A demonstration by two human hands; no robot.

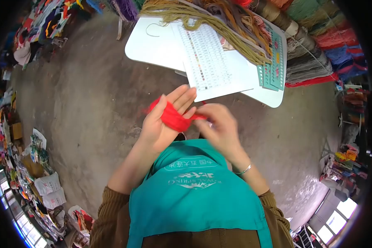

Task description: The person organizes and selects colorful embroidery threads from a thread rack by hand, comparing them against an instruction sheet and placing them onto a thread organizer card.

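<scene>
Red yarn (pixel 175 119) is wound as a band across the palm of my left hand (pixel 155 128). That hand's fingers are stretched out, palm up, and its thumb lies against the yarn, holding it. My right hand (pixel 221 126), a little blurred, is closed with its fingers pinched on the yarn's end beside the left palm. A silver bangle (pixel 243 170) circles the right wrist. Both hands are in front of my teal apron (pixel 194 206), just short of the white table.
Ahead stands a white table (pixel 153 49) with a printed colour chart (pixel 206 62), olive yarn hanks (pixel 235 37) and green punched cards (pixel 273 62). Stacked yarn bundles (pixel 306 62) rise at the right. Bags (pixel 49 190) and yarn piles line the left wall. Concrete floor (pixel 87 91) lies around me.
</scene>
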